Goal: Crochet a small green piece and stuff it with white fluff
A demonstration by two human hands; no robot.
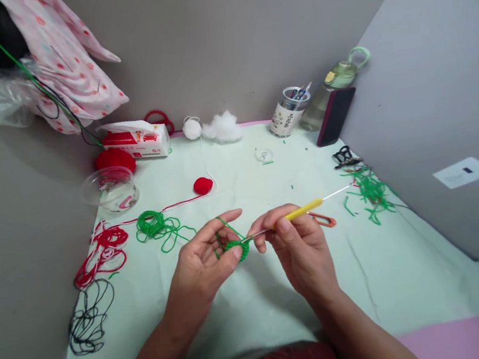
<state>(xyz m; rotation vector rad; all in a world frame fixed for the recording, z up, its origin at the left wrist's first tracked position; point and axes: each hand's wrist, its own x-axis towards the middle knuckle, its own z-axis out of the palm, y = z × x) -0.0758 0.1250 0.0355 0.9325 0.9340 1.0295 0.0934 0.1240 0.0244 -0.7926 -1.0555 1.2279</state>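
Between the thumb and fingers of my left hand [209, 257] is a small green crocheted piece [238, 249], with green yarn looped over the raised index finger. My right hand [301, 249] grips a crochet hook with a yellow handle [304, 210]; its thin metal tip reaches the edge of the green piece. Left of my left hand lies a loose coil of green yarn [151, 225]. A small red ball [202, 185] rests beyond my hands. An orange stitch marker [322, 219] lies just right of my right hand.
Red yarn [109, 241] and black yarn [89, 321] lie at the left, near a clear tub [117, 194] and tissue pack [145, 140]. White stuffing [224, 127], a pen tin [287, 113], a bottle [317, 106] and a phone [336, 117] stand along the back. Green scraps [372, 191] lie right.
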